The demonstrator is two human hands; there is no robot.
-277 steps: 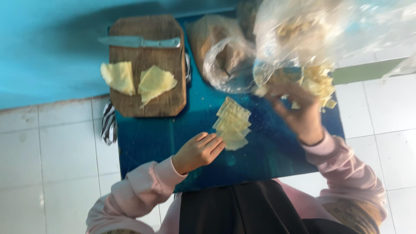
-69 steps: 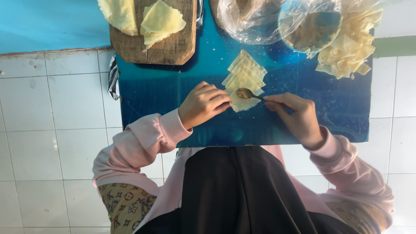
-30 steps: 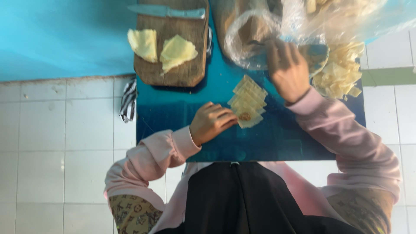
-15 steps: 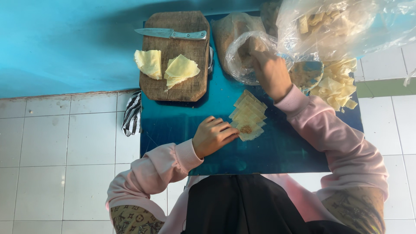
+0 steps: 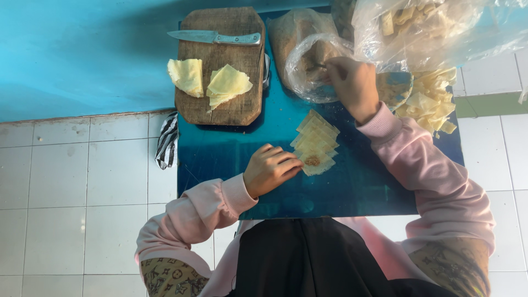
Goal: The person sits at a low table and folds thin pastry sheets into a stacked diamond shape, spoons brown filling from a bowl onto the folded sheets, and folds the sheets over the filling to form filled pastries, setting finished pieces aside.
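Observation:
A fanned row of thin yellow square wrappers (image 5: 316, 135) lies on the blue board (image 5: 352, 187). The nearest wrapper carries a small dab of brown filling (image 5: 312, 160). My left hand (image 5: 270, 169) rests on the board with curled fingers, its fingertips pinning that wrapper's left edge. My right hand (image 5: 352, 82) reaches up into an open clear plastic bag of brown filling (image 5: 305, 55) and grips a small spoon (image 5: 318, 66), which is mostly hidden by the bag.
A wooden cutting board (image 5: 220, 104) at the upper left holds a knife (image 5: 212, 37) and two folded yellow sheets (image 5: 212, 82). A large clear bag (image 5: 434, 27) and a pile of cut wrappers (image 5: 432, 102) sit at the upper right. A striped cloth (image 5: 166, 140) lies on the white tiles.
My right hand left the wrappers and moved up into the filling bag with the spoon. A dab of filling now sits on the nearest wrapper. My left hand stayed by the wrappers.

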